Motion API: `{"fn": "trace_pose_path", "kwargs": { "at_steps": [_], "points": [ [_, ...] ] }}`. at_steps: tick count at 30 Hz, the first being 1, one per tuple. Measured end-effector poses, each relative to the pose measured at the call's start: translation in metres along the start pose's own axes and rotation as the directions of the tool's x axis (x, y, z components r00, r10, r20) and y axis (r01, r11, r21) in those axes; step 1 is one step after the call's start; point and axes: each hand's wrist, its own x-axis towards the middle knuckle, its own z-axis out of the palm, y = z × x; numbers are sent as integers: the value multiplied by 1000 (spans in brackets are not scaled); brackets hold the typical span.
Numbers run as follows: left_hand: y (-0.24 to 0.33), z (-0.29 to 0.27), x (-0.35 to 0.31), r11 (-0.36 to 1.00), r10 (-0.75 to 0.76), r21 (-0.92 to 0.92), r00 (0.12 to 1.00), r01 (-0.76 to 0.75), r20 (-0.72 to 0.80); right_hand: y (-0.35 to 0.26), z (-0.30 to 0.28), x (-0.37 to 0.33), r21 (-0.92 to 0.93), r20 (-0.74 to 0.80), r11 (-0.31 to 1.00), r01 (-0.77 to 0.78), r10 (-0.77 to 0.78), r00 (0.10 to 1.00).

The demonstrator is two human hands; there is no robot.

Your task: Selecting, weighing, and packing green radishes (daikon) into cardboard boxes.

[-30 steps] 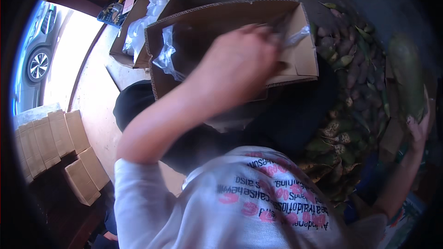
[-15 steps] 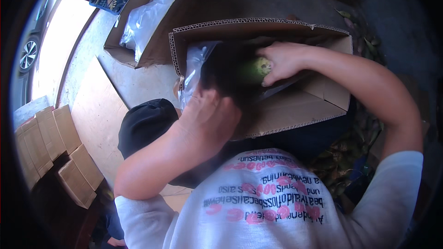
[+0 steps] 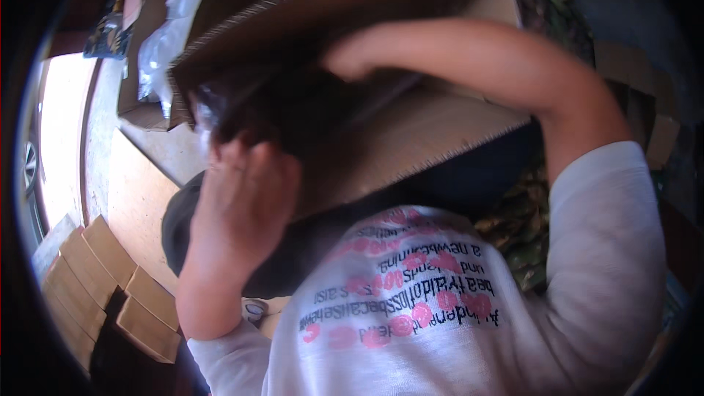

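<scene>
A large open cardboard box [image 3: 411, 143] lies tilted in front of me, its inside mostly in dark shadow. A clear plastic bag [image 3: 209, 106] lines its left end. My left hand [image 3: 249, 187] is at the box's near left corner, fingers curled closed on the bag's edge; motion blurs it. Across the box reaches my right arm, with my right hand [image 3: 350, 57] down inside the bag's dark mouth. Its fingers are hidden, and whatever they hold or touch cannot be seen.
Another cardboard box [image 3: 136, 114] with clear plastic bags [image 3: 172, 37] stands at the far left. Folded cartons [image 3: 81, 286] lie at the lower left, near a flat board [image 3: 136, 191]. Leafy, long produce [image 3: 521, 220] is heaped on the right.
My right hand, which held a rounded green fruit or vegetable over the bag, is now deeper in the box, and the produce is out of sight. The box appears farther left and more slanted.
</scene>
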Motion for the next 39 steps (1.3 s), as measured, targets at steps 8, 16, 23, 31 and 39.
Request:
{"fn": "trace_pose_path", "kwargs": {
  "at_steps": [8,16,23,31,39],
  "points": [
    [7,8,16,968,-232,148,947,202,224,26,-93,-369,16,-808,966,258,-140,573],
    [-18,-10,-9,948,-161,300,972,105,170,86,206,-593,608,-209,438,-662,893,399],
    [-14,-4,-12,964,-55,264,992,22,116,96,354,-661,302,160,8,-953,985,59],
    [21,-5,-12,929,-336,219,927,298,167,104,410,-677,27,224,65,-998,972,69],
    [82,-31,20,978,-199,-44,978,202,53,64,355,-710,748,133,62,-661,962,240]
  ]
}}
